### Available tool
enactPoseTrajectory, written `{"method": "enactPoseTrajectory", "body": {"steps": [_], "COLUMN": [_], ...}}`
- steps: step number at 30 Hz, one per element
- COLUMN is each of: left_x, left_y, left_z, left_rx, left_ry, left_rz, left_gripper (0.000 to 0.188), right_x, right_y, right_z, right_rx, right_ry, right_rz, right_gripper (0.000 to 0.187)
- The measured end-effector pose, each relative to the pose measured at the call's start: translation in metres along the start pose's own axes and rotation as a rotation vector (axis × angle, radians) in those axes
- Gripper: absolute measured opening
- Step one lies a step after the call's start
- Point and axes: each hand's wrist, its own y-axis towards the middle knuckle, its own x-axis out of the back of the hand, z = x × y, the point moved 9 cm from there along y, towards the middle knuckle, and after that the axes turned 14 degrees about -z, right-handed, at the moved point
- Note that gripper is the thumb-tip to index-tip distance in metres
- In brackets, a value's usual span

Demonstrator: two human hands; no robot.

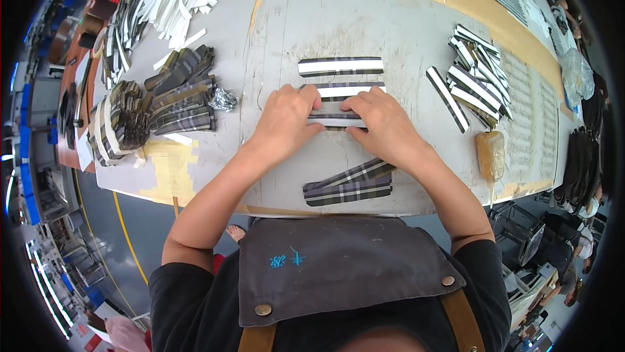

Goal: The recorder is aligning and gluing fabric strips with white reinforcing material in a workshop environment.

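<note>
A plaid fabric strip with a white strip along it lies flat on the table in front of me. My left hand is curled over its left end, thumb at the near edge. At the right end, my right hand bends over it in the same way. Just beyond lies a second plaid strip with a white band, partly under my fingers. Farther off is a third such strip. Two plain plaid strips overlap between my forearms, close to the table's front edge.
Plaid fabric bundles and a heap of white strips sit at left, with a crumpled silvery ball. On the right are piled plaid-and-white strips, a single strip and an amber block.
</note>
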Motion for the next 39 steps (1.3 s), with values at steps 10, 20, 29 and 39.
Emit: {"method": "enactPoseTrajectory", "body": {"steps": [10,20,29,39], "left_x": [0.011,-0.002,0.005,0.004], "left_y": [0.032,0.05,0.085,0.072], "left_z": [-0.008,-0.002,0.001,-0.002], "left_rx": [-0.172,0.021,-0.298,0.037], "left_ry": [0.074,-0.049,0.185,-0.208], "left_rz": [-0.195,0.002,-0.135,0.078], "left_gripper": [0.033,0.039,0.038,0.029], "right_x": [0.011,-0.001,-0.004,-0.001], "right_y": [0.033,0.046,0.073,0.062], "right_z": [-0.013,-0.022,-0.026,-0.027], "right_rx": [0.03,0.019,0.001,0.05], "right_ry": [-0.174,-0.208,-0.18,-0.132], "right_rz": [-0.197,0.052,-0.025,-0.027], "right_gripper": [0.022,0.015,0.022,0.015]}}
